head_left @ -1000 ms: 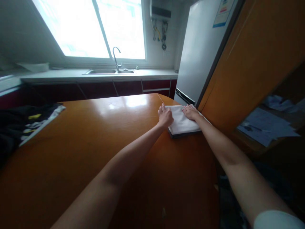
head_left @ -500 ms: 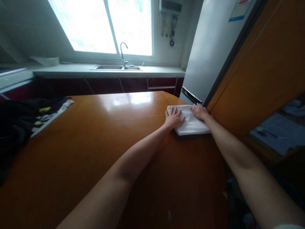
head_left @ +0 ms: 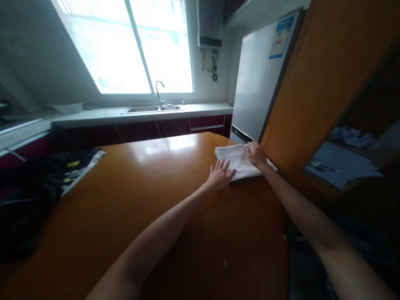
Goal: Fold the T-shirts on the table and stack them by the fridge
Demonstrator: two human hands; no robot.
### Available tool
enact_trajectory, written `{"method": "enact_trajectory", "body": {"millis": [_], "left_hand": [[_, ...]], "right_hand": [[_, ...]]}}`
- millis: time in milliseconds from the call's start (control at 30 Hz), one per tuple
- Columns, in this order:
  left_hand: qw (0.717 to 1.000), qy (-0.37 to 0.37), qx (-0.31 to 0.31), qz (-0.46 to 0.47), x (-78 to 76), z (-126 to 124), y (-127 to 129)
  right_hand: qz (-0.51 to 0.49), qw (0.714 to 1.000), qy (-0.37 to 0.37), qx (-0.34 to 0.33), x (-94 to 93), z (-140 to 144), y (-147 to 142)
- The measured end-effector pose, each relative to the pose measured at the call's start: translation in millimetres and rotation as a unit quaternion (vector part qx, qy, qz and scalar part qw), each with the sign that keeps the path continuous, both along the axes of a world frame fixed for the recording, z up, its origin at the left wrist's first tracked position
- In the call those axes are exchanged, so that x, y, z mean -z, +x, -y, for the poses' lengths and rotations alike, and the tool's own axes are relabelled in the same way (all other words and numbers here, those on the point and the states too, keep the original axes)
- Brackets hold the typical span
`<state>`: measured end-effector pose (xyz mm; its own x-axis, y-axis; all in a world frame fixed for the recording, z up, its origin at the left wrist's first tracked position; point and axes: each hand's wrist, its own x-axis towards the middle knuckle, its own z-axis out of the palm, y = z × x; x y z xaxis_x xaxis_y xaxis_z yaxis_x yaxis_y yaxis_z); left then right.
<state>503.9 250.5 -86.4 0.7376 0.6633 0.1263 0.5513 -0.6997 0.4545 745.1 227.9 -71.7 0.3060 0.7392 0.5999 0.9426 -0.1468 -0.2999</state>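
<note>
A folded white garment [head_left: 239, 160] lies on the right side of the wooden table, with a dark layer showing beneath its front edge. My left hand [head_left: 219, 175] is at its front left corner, fingers spread and holding nothing; whether the fingertips touch the cloth I cannot tell. Over the far right part of the cloth is my right hand [head_left: 256, 154], its fingers stretched forward and slightly bent, with nothing visible in them.
The wooden table [head_left: 150, 183] has a rounded right edge. Dark clothes [head_left: 31, 196] are heaped at its left. A wooden panel [head_left: 300, 104] and a fridge [head_left: 253, 83] stand close on the right. Beyond are a counter with a sink [head_left: 142, 109] and papers [head_left: 340, 164] on a shelf.
The view has tilted up and turned slightly right. My left hand has slid back toward the cloth's near edge, and my right hand has risen with its fingers less spread.
</note>
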Motion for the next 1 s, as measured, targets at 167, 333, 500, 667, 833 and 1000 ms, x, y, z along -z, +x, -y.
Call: {"method": "enact_trajectory", "body": {"millis": [167, 333, 500, 667, 833, 1000], "left_hand": [[0.998, 0.019, -0.039, -0.044, -5.4, -6.7, -92.2], [0.988, 0.026, -0.111, -0.106, 10.9, 0.9, -195.0], [0.977, 0.027, -0.166, -0.130, 8.9, 24.7, -271.6], [0.973, 0.034, -0.191, -0.125, 9.8, 37.5, -317.9], [0.969, 0.061, -0.200, -0.132, 22.5, 44.8, -335.4], [0.970, 0.068, -0.189, -0.137, 27.1, 49.3, -334.5]], "right_hand": [[-0.048, 0.990, 0.074, -0.107, -23.2, 10.0, -79.3], [-0.100, 0.972, 0.018, -0.210, -3.9, 16.5, -180.6], [-0.094, 0.956, -0.067, -0.269, 22.5, 21.4, -263.4], [-0.070, 0.943, -0.139, -0.295, 38.3, 23.8, -323.0], [-0.025, 0.945, -0.205, -0.255, 53.0, 30.6, -355.5], [0.041, 0.933, -0.259, -0.248, 61.2, 36.0, -357.7]]}}
